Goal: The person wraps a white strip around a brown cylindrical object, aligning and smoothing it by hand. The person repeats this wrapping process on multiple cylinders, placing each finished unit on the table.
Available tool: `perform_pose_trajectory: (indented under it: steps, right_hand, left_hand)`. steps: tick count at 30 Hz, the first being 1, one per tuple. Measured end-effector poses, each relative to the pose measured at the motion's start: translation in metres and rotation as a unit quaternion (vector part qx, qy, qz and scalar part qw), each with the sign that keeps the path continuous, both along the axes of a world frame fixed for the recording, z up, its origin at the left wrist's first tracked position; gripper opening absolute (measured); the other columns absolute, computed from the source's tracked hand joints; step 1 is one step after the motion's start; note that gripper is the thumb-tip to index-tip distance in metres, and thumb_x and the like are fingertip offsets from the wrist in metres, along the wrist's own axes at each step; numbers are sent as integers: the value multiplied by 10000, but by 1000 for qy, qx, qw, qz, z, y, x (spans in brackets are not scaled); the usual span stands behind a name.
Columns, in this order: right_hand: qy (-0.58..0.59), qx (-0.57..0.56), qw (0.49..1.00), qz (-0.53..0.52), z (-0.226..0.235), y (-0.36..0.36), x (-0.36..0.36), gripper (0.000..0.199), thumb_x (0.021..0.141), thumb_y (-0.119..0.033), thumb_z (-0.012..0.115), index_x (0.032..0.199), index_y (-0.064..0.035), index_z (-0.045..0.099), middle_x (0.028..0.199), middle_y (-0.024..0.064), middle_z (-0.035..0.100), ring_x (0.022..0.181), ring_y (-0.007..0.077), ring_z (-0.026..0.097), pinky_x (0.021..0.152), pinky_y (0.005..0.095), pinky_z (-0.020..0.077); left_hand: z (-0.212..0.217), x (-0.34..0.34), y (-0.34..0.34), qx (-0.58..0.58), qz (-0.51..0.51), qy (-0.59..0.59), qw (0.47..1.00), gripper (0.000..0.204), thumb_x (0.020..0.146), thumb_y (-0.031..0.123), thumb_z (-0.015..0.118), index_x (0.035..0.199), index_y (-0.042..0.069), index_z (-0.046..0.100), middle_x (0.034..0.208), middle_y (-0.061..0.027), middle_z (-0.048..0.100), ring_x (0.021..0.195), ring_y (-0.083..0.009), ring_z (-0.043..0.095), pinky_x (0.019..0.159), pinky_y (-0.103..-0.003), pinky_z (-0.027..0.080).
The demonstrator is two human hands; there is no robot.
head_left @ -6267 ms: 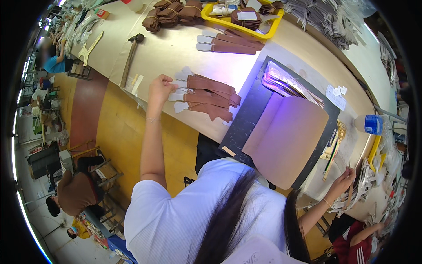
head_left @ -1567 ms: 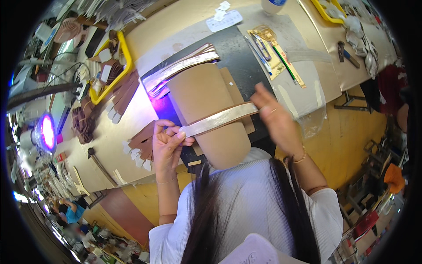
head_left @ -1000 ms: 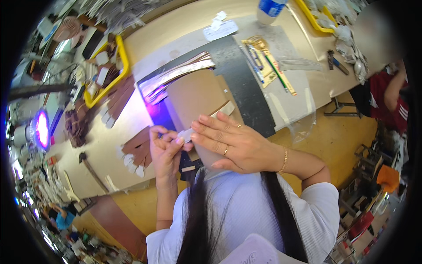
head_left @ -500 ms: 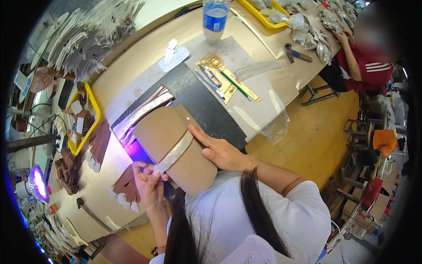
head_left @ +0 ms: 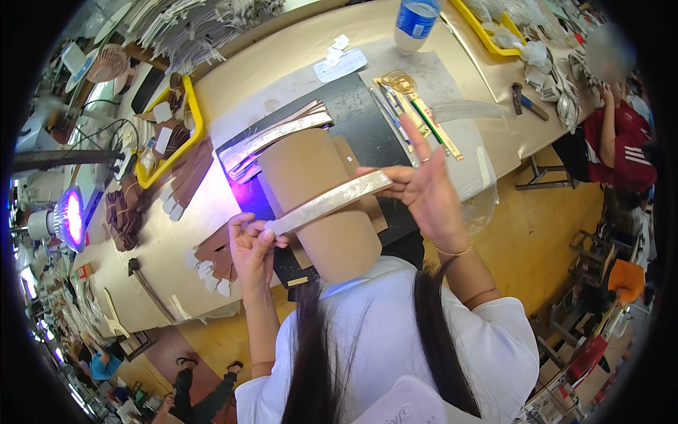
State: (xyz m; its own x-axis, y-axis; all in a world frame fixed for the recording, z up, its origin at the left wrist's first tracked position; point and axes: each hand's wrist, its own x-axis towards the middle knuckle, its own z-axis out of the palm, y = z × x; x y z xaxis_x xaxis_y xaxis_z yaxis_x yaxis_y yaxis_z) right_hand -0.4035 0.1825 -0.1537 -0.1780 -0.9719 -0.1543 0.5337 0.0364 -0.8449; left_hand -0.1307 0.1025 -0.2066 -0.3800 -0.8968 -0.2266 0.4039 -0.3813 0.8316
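One long, silvery, brown-edged strip (head_left: 332, 203) slants across the curved tan board (head_left: 300, 166), spanning your hands: your left hand (head_left: 251, 247) pinches its left end; your right hand (head_left: 432, 194), fingers spread, meets the other (grip unclear).

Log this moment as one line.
left hand: pinches strip by one end | right hand: at opposite end | strip: spans curved brown board

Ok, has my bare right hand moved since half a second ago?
Yes: your right hand has moved rightward, away from the curved matte brown sheet and nearer the slim green pencil.
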Motion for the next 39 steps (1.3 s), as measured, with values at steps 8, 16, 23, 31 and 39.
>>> perform_pose_trajectory:
  steps: [8,16,23,31,39]
  right_hand:
    - [48,-22,999,4,28,-20,-9,655,957,-360,384,1447,-55,73,1053,256,618,963,291,636,772,347,542]
    - [148,-6,989,9,5,-114,-9,477,828,-47,641,1246,31,424,894,125,653,774,144,635,693,240,536]
    - [315,33,947,51,-49,-150,-12,390,829,-87,648,1170,32,501,793,76,647,694,101,620,609,199,475]
    - [547,87,824,-119,-55,-81,-85,305,798,-199,679,1056,-41,640,917,70,623,586,125,497,587,278,440]
    - [799,78,580,-138,-96,6,-170,202,810,-68,622,1008,-67,660,1022,104,623,951,269,573,805,352,461]
  left_hand:
    - [-2,6,-17,-14,12,9,1000,414,807,-45,618,1154,35,407,817,-115,618,674,-213,639,606,-289,548]
    - [24,8,-94,-74,78,-62,992,260,821,23,629,1046,-83,553,899,-155,622,750,-216,643,694,-297,546]
    - [8,20,-128,-54,19,-215,975,294,820,81,658,1078,-40,587,911,-101,630,700,-164,651,633,-255,546]
    - [22,101,-78,-15,142,-466,873,311,825,213,667,1080,38,636,938,-40,610,654,-83,535,580,-215,448]
    - [-52,244,-18,6,154,-649,745,378,800,251,696,1071,-6,631,876,-73,634,744,-127,575,634,-244,453]
